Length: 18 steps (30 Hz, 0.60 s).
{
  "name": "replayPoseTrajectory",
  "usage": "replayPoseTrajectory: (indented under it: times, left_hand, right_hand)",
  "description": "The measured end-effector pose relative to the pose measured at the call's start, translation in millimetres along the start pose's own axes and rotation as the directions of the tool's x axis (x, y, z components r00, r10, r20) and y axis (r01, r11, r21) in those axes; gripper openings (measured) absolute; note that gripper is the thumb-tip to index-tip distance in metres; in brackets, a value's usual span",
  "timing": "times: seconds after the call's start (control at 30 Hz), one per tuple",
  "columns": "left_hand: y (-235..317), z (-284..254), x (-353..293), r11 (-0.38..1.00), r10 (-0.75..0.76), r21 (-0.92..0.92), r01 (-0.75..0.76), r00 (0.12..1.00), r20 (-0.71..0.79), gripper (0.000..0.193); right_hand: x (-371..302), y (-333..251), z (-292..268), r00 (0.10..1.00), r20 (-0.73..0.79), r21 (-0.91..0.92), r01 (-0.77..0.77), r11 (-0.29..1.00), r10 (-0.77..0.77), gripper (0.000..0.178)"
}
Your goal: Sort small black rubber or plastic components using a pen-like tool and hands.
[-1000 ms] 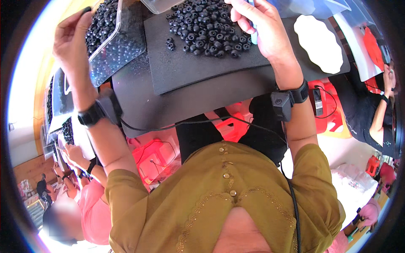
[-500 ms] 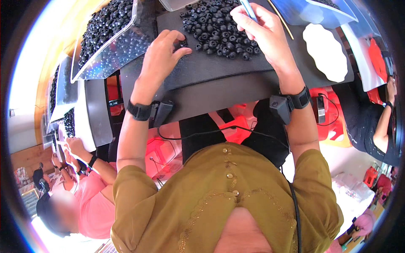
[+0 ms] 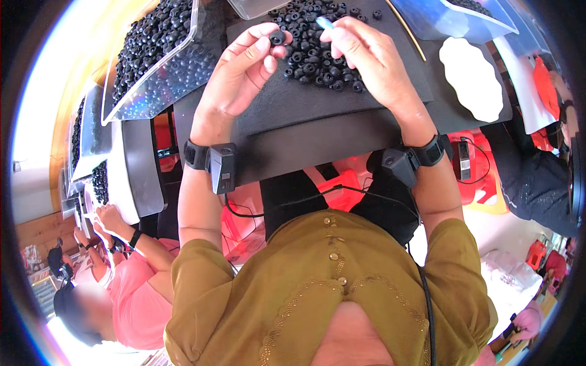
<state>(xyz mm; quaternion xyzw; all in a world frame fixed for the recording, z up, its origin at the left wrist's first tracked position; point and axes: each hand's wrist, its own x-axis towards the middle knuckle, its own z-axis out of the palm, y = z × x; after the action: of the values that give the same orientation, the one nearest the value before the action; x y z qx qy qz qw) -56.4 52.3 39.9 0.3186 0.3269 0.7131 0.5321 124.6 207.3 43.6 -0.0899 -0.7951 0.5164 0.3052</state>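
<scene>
My left hand (image 3: 239,70) is raised over the dark mat (image 3: 274,107), palm turned up. Thumb and fingertips pinch a small black round piece (image 3: 277,38) with a hollow in its top; I cannot tell if it is a berry or a bead. Across from it, my right hand (image 3: 371,60) closes on a slim pale-blue tool (image 3: 324,22), whose tip points toward that piece without touching it. What end the tool has is too blurred to see. Beneath and between both hands spreads a loose pile of similar black pieces (image 3: 317,70).
On the left stands a clear bin (image 3: 152,91) heaped with black pieces. A thin wooden stick (image 3: 408,29) lies right of the pile, beside a white scalloped sheet (image 3: 473,79). A bluish clear bin (image 3: 482,24) sits far right. A co-worker in pink (image 3: 140,305) works at left.
My left hand has lifted off the mat and turned over, now showing the black piece in its fingertips. My right hand has come left and lower with the tool. A few pieces lie scattered differently.
</scene>
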Motion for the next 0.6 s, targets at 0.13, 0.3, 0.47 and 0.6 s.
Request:
replayPoseTrajectory:
  times: [0.13,0.3,0.47,0.6]
  left_hand:
    - [-11,9,4,0.968,-0.016,-0.25,0.021,1.0,0.022,0.027]
    - [-27,3,3,0.96,0.004,-0.279,0.005,1.0,0.031,0.027]
    - [-28,7,2,0.929,-0.02,-0.369,0.024,1.0,0.013,0.032]
    - [-31,5,2,0.919,-0.005,-0.394,0.023,0.999,0.047,0.029]
  right_hand:
    - [-1,4,8,0.989,-0.008,-0.08,0.148,0.986,-0.149,0.029]
    - [-2,2,12,0.972,-0.002,-0.14,0.233,0.962,-0.236,0.027]
    - [-2,4,9,0.977,0.033,-0.239,0.213,0.947,-0.212,0.026]
    - [-2,4,6,0.974,0.056,-0.253,0.225,0.941,-0.218,0.025]
